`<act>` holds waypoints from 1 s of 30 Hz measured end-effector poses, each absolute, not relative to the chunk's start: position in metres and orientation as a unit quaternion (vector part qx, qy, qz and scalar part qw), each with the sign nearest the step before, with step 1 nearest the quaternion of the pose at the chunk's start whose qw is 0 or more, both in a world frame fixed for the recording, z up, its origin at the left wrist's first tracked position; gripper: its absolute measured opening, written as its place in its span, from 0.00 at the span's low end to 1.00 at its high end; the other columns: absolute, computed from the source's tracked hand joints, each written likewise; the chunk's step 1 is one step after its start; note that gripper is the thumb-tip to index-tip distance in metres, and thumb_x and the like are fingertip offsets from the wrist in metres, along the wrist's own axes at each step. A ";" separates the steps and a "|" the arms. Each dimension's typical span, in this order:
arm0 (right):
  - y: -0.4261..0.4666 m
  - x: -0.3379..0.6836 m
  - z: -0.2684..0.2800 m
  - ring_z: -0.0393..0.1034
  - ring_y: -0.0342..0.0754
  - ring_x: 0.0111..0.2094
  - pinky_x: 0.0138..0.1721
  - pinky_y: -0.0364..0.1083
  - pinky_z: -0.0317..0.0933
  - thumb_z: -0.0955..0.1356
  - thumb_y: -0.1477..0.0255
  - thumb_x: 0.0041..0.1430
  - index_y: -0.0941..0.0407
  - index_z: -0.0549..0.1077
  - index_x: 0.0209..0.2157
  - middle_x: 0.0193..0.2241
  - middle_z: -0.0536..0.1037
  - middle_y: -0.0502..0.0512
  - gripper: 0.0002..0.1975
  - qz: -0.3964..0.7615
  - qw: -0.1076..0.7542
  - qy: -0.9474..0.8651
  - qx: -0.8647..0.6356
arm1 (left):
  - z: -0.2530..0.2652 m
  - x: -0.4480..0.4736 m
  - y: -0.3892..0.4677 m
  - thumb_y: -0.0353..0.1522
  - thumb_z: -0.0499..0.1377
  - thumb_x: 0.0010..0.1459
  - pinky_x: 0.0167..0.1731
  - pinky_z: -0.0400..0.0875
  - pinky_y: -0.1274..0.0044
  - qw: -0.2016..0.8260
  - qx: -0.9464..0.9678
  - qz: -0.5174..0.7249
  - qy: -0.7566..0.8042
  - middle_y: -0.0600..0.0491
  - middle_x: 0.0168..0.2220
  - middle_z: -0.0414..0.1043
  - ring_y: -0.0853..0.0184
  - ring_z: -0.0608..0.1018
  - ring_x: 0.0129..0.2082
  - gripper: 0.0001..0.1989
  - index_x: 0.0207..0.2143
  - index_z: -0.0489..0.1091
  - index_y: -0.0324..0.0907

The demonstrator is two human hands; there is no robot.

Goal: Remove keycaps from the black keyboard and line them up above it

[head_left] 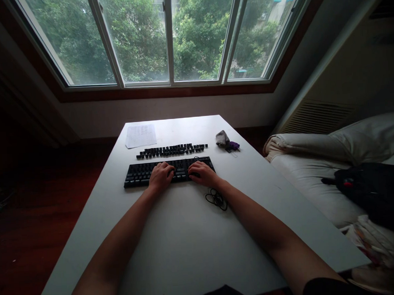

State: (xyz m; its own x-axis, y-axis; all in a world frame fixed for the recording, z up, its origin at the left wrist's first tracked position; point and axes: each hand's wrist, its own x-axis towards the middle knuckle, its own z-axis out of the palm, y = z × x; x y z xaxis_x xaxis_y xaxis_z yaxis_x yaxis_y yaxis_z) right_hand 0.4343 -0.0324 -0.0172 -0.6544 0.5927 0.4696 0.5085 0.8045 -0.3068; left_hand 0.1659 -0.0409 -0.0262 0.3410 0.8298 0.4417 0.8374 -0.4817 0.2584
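A black keyboard [137, 174] lies across the white table in front of me. My left hand [160, 175] rests over its middle, fingers bent to the right and closed towards the thumb. Over the keyboard's right part is my right hand [203, 172], its fingers curled down at the keys. Whatever either hand's fingertips hold is too small and dark to make out. Just behind the keyboard stand rows of loose black keycaps [166, 151]. A coiled black cable [216, 199] lies beside my right wrist.
A printed sheet of paper [141, 136] lies at the table's far left. Grey cloth [222, 138] and a purple item [234, 145] sit at the far right. A pale sofa [304, 172] with a dark bag [374, 191] adjoins the table's right side. Windows [138, 36] face me.
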 end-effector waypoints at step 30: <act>-0.031 0.433 -0.020 0.70 0.53 0.46 0.51 0.54 0.61 0.70 0.70 0.60 0.52 0.77 0.38 0.43 0.79 0.55 0.04 0.083 0.297 -0.904 -0.296 | -0.027 0.166 -0.041 0.35 0.56 0.64 0.46 0.67 0.66 0.004 -0.818 -0.267 -0.509 0.48 0.43 0.73 0.57 0.72 0.45 0.11 0.45 0.76 0.47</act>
State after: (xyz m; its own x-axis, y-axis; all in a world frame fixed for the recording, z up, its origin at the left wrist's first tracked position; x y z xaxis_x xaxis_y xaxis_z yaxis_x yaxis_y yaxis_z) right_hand 0.4331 -0.0313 -0.0202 -0.6483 0.5853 0.4870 0.4862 0.8104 -0.3268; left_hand 0.1659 -0.0410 -0.0266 0.3385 0.8312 0.4410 0.8355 -0.4811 0.2654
